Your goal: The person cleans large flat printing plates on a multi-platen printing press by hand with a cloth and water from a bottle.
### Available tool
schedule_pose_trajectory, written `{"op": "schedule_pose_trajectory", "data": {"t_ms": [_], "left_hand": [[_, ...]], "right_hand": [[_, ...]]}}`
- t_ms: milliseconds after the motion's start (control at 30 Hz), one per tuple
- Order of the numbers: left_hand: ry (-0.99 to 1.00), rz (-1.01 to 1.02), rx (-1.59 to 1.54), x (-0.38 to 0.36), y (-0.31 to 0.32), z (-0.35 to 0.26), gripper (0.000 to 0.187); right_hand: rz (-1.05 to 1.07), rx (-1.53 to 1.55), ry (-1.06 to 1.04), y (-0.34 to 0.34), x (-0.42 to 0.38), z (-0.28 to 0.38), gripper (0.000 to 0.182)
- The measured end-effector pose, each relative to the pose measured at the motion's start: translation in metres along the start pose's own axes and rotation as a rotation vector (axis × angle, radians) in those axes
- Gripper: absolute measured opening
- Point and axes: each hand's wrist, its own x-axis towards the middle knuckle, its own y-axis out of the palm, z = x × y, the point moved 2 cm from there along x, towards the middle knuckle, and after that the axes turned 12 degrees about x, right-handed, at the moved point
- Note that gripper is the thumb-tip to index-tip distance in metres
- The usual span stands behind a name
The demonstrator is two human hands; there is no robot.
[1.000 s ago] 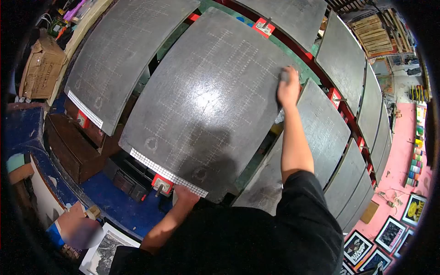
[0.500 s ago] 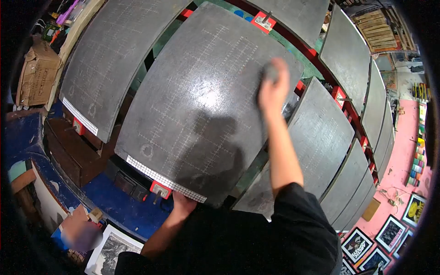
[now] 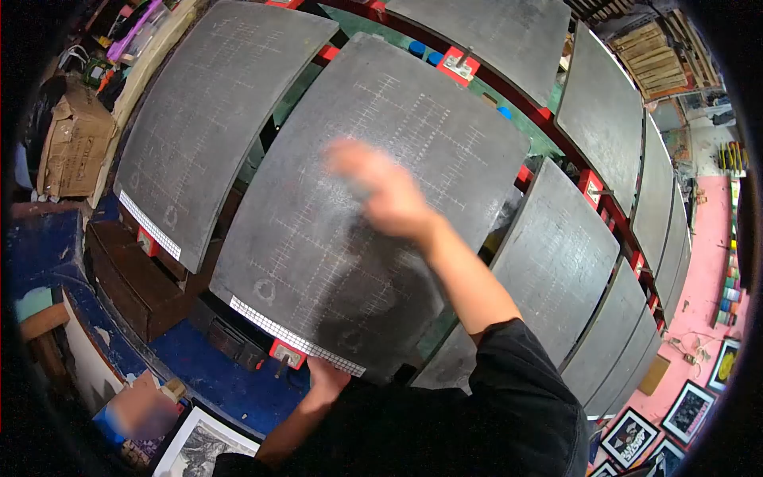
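Observation:
A large grey flat board [image 3: 318, 230] with faint white ruled marks and a wet-looking shine lies before me. My right hand [image 3: 381, 191] is over its middle, smeared by motion. A small greyish thing [image 3: 359, 189] shows at its palm side, too blurred to name. At the board's near edge, my left hand [image 3: 326, 377] touches the underside or edge, its fingers hidden by the board. Beside it sits a red clamp block [image 3: 287, 355] with a metal bolt. A white gridded strip [image 3: 294, 337] runs along the same edge.
More grey boards stand around, one on the left [image 3: 222, 119] and one on the right [image 3: 556, 262]. Red brackets [image 3: 458, 65] hold them on a dark frame. A cardboard box [image 3: 75, 147] is at far left. Framed prints [image 3: 629, 437] lie on the pink floor [image 3: 675, 342].
My right hand has swept left across the board, from its right side to the middle. The view has shifted slightly. My left hand stays at the near edge.

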Motion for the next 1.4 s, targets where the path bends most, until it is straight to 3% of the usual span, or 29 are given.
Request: {"op": "schedule_pose_trajectory", "data": {"t_ms": [33,67,100,133,167,233,300,333,367,467,533,567,633,700,733,767,800,833,900,967,1000,1033,1100,1167,1200,1233,1300,1333,1400], "left_hand": [[0.016,0.021,-0.097,0.003,-0.003,0.004,0.075],[0.032,0.045,-0.197,0.007,-0.005,0.008,0.071],[0.036,0.048,-0.212,0.009,0.000,0.008,0.071],[0.097,0.061,-0.204,0.010,0.007,0.005,0.070],[0.156,0.068,-0.193,0.008,0.011,0.004,0.070],[0.193,0.059,-0.171,0.014,0.006,0.009,0.071],[0.221,0.052,-0.129,0.012,0.005,0.011,0.072],[0.203,0.057,-0.162,0.010,0.008,0.011,0.072],[0.190,0.058,-0.194,0.008,0.010,0.010,0.072],[0.109,-0.140,-0.222,0.010,0.000,0.013,0.073],[0.127,-0.192,-0.181,0.007,-0.005,0.014,0.073],[0.134,-0.231,-0.159,0.010,-0.007,0.019,0.073],[0.153,-0.124,-0.281,0.015,-0.034,0.036,0.072],[0.132,-0.058,-0.295,0.016,-0.034,0.036,0.070],[0.165,-0.156,-0.184,0.016,-0.032,0.036,0.070],[0.171,-0.160,-0.200,0.017,-0.033,0.037,0.070],[0.125,-0.153,-0.135,0.014,-0.036,0.040,0.071],[0.078,-0.145,-0.066,0.011,-0.039,0.042,0.074],[0.112,-0.137,-0.112,0.014,-0.047,0.049,0.075],[0.155,-0.121,-0.155,0.019,-0.046,0.050,0.076],[0.122,-0.112,-0.252,0.018,-0.042,0.050,0.073],[0.088,-0.104,-0.346,0.019,-0.037,0.048,0.070],[0.087,-0.118,-0.347,0.020,-0.036,0.048,0.070],[0.086,-0.151,-0.363,0.021,-0.036,0.049,0.069],[0.084,-0.169,-0.373,0.021,-0.037,0.050,0.069],[0.083,-0.184,-0.383,0.021,-0.037,0.051,0.069],[0.082,-0.209,-0.402,0.022,-0.038,0.052,0.068],[0.081,-0.223,-0.411,0.022,-0.039,0.054,0.068],[0.083,-0.255,-0.421,0.022,-0.041,0.055,0.067]], "right_hand": [[-0.307,-0.254,0.021,-0.033,-0.002,-0.008,0.062],[-0.626,-0.452,0.169,-0.071,-0.014,-0.011,0.054],[-0.835,-0.648,0.150,-0.116,-0.021,-0.033,0.052],[-0.995,-0.824,0.225,-0.147,-0.031,-0.048,0.050],[-0.985,-0.877,0.432,-0.164,-0.035,-0.062,0.049],[-0.759,-1.394,0.233,-0.154,-0.022,-0.097,0.048],[-0.687,-0.990,0.116,-0.114,0.020,-0.116,0.049],[-0.577,-0.938,0.063,-0.082,0.048,-0.128,0.049],[-0.378,-0.776,-0.047,-0.046,0.075,-0.125,0.052],[0.388,-0.120,0.175,0.074,0.122,-0.098,0.057],[0.627,0.108,-0.061,0.134,0.113,-0.083,0.056],[0.657,0.183,-0.013,0.130,0.113,-0.056,0.057],[0.362,0.073,-0.084,0.094,0.126,-0.069,0.061],[-0.162,-0.298,-0.056,0.020,0.142,-0.082,0.058],[-0.386,-0.449,-0.015,-0.026,0.152,-0.110,0.053],[-0.548,-0.609,0.055,-0.069,0.154,-0.122,0.046],[-0.573,-0.812,0.054,-0.099,0.146,-0.142,0.044],[-0.515,-0.951,0.042,-0.108,0.135,-0.169,0.044],[-0.181,-0.740,-0.067,-0.074,0.131,-0.158,0.049],[0.361,-0.390,-0.141,0.019,0.105,-0.122,0.054],[0.628,-0.287,-0.048,0.072,0.076,-0.099,0.060],[0.706,0.086,-0.296,0.115,0.052,-0.082,0.068],[0.858,0.299,-0.029,0.160,0.014,-0.044,0.076],[0.673,0.229,-0.016,0.138,0.023,-0.033,0.078],[0.584,0.016,0.095,0.110,0.043,-0.035,0.067],[0.265,0.098,-0.109,0.068,0.059,-0.052,0.053],[-0.236,-0.577,-0.021,-0.019,0.102,-0.063,0.045],[-0.499,-0.533,0.042,-0.063,0.112,-0.080,0.045],[-0.490,-0.786,0.100,-0.126,0.105,-0.137,0.048]]}}
